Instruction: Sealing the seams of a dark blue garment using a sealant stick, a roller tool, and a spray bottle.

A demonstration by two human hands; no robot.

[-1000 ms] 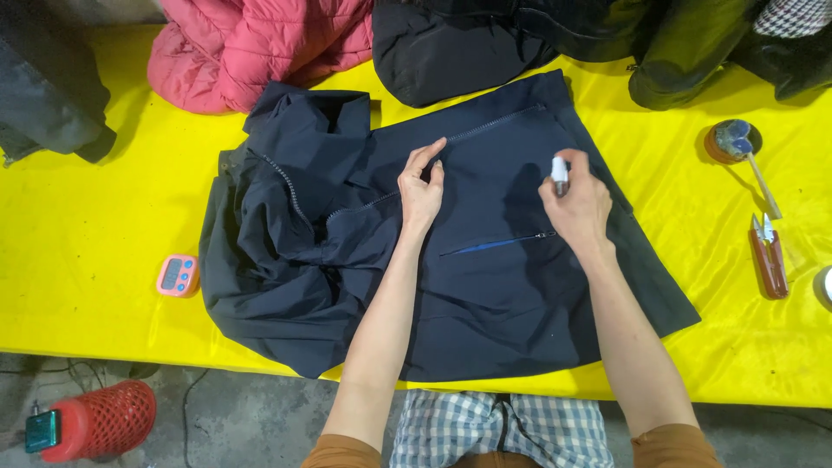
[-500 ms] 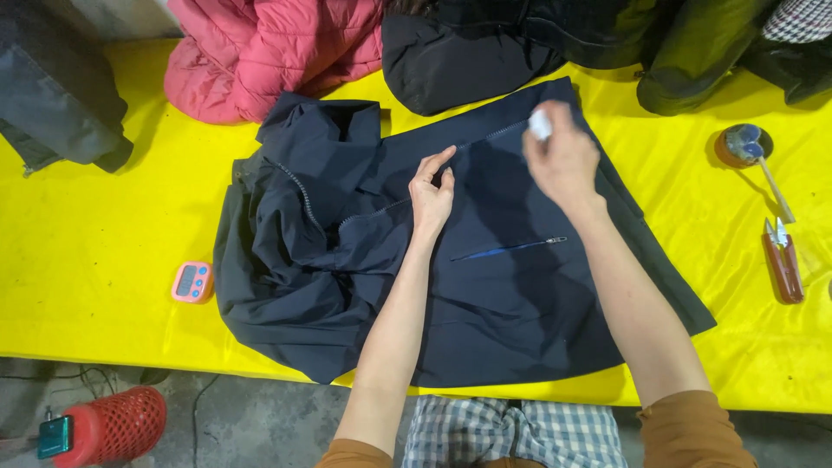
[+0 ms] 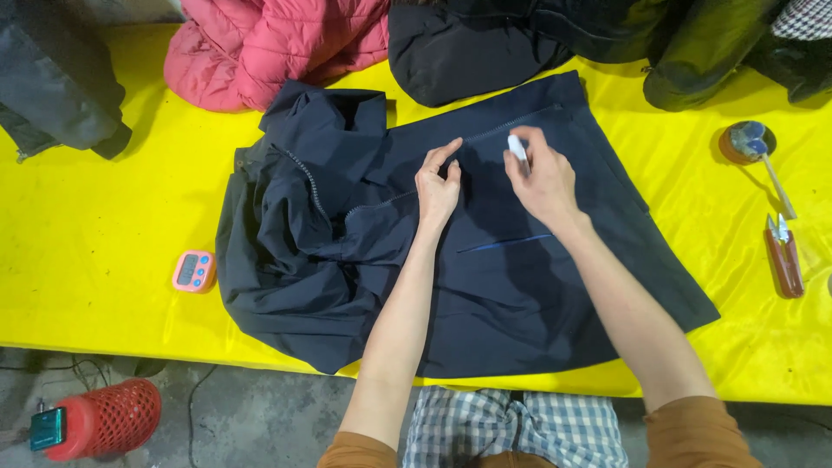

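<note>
Navy jacket (image 3: 485, 277) spread flat on the yellow table (image 3: 95, 234), its hem reaching the near edge. Left hand (image 3: 438, 186) rests on the fabric just below the zipper line, fingers loosely curled, gripping nothing. Right hand (image 3: 542, 178) pinches a small white marker (image 3: 517, 149) close beside it, tip over the cloth. Off to the right, a small round pot (image 3: 747, 141) with a stick leaning in it; contents too small to tell. Snips (image 3: 784, 256) lie nearby. Bare yellow either side; pink timer (image 3: 194, 270) sits left. Red basket (image 3: 108, 418) on the floor.
</note>
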